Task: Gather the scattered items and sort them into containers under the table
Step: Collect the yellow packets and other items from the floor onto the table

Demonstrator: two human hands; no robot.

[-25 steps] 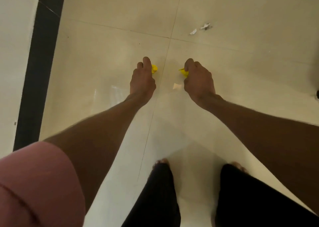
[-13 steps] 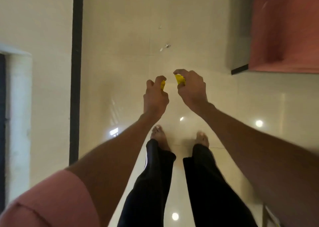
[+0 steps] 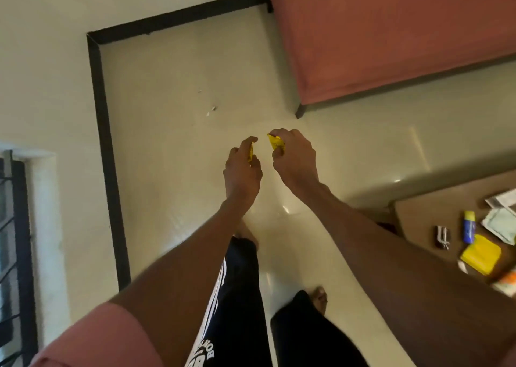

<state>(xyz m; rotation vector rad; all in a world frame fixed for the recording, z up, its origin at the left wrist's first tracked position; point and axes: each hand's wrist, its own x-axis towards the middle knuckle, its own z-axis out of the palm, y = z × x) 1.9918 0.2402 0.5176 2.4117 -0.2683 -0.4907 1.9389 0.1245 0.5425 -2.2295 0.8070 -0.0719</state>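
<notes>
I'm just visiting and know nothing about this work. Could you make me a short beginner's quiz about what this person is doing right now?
1. True or false: both hands hold something yellow.
2. Where do the yellow pad and blue-and-yellow tube lie? A) on the floor B) on the brown table at the right C) on the red-covered furniture
3. Fill in: white scraps lie on the ____ ahead of the hands.

Key
1. True: the left hand pinches a yellow piece, and the right hand has a grip on another yellow piece.
2. B
3. floor
</notes>
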